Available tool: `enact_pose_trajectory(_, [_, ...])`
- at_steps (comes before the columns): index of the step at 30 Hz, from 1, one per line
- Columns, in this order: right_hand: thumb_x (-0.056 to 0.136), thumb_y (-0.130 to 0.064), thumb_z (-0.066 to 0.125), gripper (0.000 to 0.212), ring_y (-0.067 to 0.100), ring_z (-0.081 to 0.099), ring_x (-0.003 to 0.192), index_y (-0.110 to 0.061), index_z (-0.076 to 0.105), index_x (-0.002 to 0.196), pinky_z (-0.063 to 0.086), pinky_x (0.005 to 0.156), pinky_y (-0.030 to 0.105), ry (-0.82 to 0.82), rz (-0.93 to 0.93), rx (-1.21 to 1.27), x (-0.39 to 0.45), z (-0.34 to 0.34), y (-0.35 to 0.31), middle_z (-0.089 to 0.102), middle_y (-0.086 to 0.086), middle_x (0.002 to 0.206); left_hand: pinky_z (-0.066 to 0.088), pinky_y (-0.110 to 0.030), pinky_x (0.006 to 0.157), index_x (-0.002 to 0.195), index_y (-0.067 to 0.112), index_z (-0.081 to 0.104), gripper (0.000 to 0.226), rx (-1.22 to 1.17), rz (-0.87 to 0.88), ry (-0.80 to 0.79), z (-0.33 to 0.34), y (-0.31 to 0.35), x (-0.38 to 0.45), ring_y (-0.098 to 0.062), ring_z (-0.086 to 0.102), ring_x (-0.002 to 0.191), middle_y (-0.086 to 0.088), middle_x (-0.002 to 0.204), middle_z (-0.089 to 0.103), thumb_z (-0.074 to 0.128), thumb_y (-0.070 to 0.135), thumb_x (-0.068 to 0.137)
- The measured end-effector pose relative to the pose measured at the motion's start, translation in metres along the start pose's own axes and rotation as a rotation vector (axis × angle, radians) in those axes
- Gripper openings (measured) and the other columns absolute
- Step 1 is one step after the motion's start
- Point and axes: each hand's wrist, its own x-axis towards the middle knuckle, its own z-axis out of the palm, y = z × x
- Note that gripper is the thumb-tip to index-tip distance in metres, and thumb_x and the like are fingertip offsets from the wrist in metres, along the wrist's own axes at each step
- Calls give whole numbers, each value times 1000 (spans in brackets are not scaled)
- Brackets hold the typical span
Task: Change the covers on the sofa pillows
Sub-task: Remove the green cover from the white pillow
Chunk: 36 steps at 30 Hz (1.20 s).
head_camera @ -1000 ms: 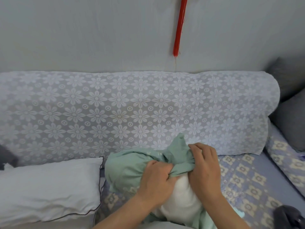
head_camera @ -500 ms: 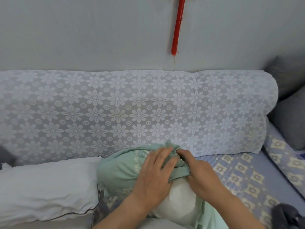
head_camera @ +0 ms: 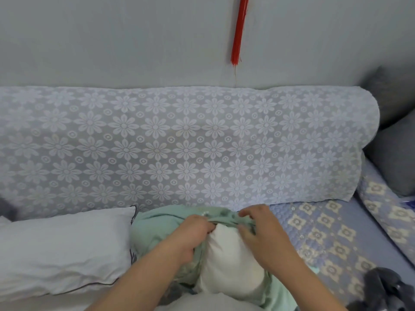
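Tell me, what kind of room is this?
Most likely a home living room. A sofa backrest under a floral lace throw stands against a plain wall, a white pillow lies on the seat, and both hands are working a green cover on another pillow.

We see a soft, matt green cloth cover (head_camera: 161, 225) bunched over a smooth white fabric pillow (head_camera: 229, 261), a lacy floral-patterned sofa back (head_camera: 179, 144), and a quilted seat cover (head_camera: 325, 234).
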Motion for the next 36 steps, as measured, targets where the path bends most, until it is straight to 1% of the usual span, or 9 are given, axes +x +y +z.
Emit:
enact_pose_trajectory(2, [92, -32, 66, 8, 1, 51, 93, -33, 57, 91, 40, 82, 23, 133, -40, 29, -5, -3, -4, 53, -18, 96, 59, -44, 89, 108, -1, 73, 24, -93, -56, -30, -6, 5, 2, -34, 73, 98, -18, 100, 77, 53, -2, 94])
enact_pose_trajectory(6, [82, -69, 57, 56, 8, 46, 110, -30, 51, 122, 39, 95, 24, -185, -74, -227, -23, 19, -6, 49, -14, 116, 57, -45, 96, 118, 1, 71, 28, -181, -93, -201, -5, 5, -2, -35, 70, 110, -19, 111, 74, 51, 1, 99])
enact_pose_trajectory(9, [69, -71, 52, 58, 18, 60, 81, -21, 59, 98, 51, 70, 31, -70, -122, -366, -30, 48, 5, 60, -5, 89, 57, -45, 93, 112, 3, 74, 23, -100, -65, -246, 6, 0, -2, -34, 71, 106, -17, 107, 76, 56, 8, 98])
enact_pose_trajectory(17, [86, -51, 57, 39, 15, 49, 50, -28, 27, 76, 35, 46, 28, 8, -606, -405, -34, 50, 13, 48, -7, 55, 52, -39, 87, 86, 13, 64, 20, 1005, 365, 324, -9, -7, 66, -29, 62, 97, -12, 103, 69, 49, 22, 94])
enact_pose_trajectory(23, [95, -68, 42, 40, 6, 43, 47, -36, 35, 73, 29, 48, 18, 158, -251, -23, -39, 12, 42, 33, -17, 51, 43, -42, 86, 115, 18, 59, 24, 1481, 444, 648, -66, -2, 83, -30, 51, 111, -7, 117, 56, 48, 15, 93])
enact_pose_trajectory(27, [81, -76, 55, 52, 1, 44, 48, -30, 39, 64, 30, 49, 14, 57, -46, 72, -46, -8, 49, 47, -13, 52, 45, -43, 92, 131, 20, 49, 47, 1090, 212, 487, -61, 0, 77, -33, 55, 118, -9, 129, 57, 47, 42, 89])
enact_pose_trajectory(31, [78, -39, 81, 33, 17, 58, 80, -21, 54, 81, 41, 69, 31, -23, 327, -128, -42, -31, 63, 59, -3, 81, 44, -34, 82, 104, 20, 65, 39, 1094, 160, 134, -38, -5, 52, -29, 62, 103, -9, 122, 68, 38, 47, 94])
enact_pose_trajectory(34, [87, -16, 73, 21, 19, 52, 105, -15, 59, 102, 36, 91, 26, 484, 45, -153, -42, -39, 25, 54, 1, 109, 46, -34, 83, 95, 14, 64, 34, 1143, 158, 8, -14, 2, 32, -28, 62, 97, -17, 119, 67, 36, 32, 103])
enact_pose_trajectory(36, [93, -28, 60, 14, 4, 49, 102, -23, 59, 106, 38, 94, 19, 283, -159, -64, -34, -31, -13, 52, -11, 109, 45, -34, 88, 112, 4, 63, 37, 1086, 159, -60, 0, 9, 26, -31, 61, 107, -21, 126, 63, 32, 23, 107])
